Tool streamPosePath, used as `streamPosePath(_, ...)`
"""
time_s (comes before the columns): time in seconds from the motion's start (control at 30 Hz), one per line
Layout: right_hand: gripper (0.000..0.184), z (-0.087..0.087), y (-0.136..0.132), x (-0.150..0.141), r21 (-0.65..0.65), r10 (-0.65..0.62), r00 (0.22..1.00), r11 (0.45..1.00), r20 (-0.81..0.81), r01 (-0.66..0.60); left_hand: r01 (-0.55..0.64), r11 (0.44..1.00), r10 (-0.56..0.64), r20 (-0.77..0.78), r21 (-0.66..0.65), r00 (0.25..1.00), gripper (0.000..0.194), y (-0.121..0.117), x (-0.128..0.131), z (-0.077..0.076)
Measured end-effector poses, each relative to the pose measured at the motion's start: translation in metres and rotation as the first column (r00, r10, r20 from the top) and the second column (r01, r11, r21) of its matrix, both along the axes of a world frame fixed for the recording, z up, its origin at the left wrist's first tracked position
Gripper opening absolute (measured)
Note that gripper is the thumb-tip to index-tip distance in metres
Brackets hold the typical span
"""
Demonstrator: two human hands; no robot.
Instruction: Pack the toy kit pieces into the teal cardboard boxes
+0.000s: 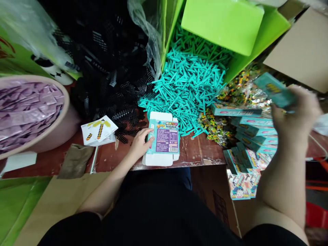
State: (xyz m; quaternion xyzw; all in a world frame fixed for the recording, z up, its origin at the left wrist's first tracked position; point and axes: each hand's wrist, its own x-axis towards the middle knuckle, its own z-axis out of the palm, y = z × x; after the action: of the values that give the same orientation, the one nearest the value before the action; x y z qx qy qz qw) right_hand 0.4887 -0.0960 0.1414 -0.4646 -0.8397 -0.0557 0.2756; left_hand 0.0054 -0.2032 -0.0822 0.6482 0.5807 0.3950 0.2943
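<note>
Overhead view of work at a cluttered desk (194, 153). Lower centre: the left hand (139, 145) rests on a flattened printed carton (164, 138) with teal and purple panels, its fingers (148, 134) lying slightly curled against the carton's left edge; whether they grip it cannot be told. Right of frame: the right hand (294, 109), blurred, has its fingers (284, 102) curled round a teal printed box (273, 89), raised above the desk. Below this hand, a stack of similar teal boxes (256, 131) lies beside clear bags of small multicoloured pieces (214, 128). Upper centre: a heap of teal plastic sticks (189, 82) spreads from a tilted green box (222, 24) to just behind the carton. Left of the sticks: a heap of black plastic mesh pieces (120, 116). Left of frame: a pink basin (38, 78) holds purple foil packets (25, 112). A sheet printed with a pickaxe (99, 130) lies on the desk between the basin and the carton.
</note>
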Motion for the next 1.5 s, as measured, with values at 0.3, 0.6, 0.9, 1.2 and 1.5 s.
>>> streamPosePath(0.3,0.061,-0.210,-0.040,-0.196,-0.480,-0.232,0.900,0.877,-0.368,0.030,-0.140,0.989,0.130,-0.170,-0.046,0.977,0.060,0.011,0.020,-0.032)
streamPosePath(0.6,0.071,-0.232,-0.061,-0.247,-0.560,-0.376,0.592,0.814,-0.713,-0.157,-0.174,0.985,0.173,0.063,0.012,0.983,0.074,0.002,0.035,-0.013)
streamPosePath(0.9,0.068,-0.156,-0.094,-0.255,-0.502,-0.296,0.604,0.840,-0.740,-0.204,-0.139,0.989,0.148,0.250,-0.053,0.957,0.077,-0.009,0.049,0.024)
streamPosePath(1.2,0.089,-0.204,-0.098,-0.252,-0.587,-0.401,0.491,0.744,-0.774,-0.319,0.157,0.949,0.041,0.598,-0.274,0.800,0.048,-0.043,0.044,0.028)
streamPosePath(1.5,0.078,-0.225,-0.077,-0.238,-0.605,-0.404,0.460,0.631,-0.791,-0.486,0.133,0.985,-0.062,0.496,-0.109,0.866,0.062,0.012,0.015,0.009)
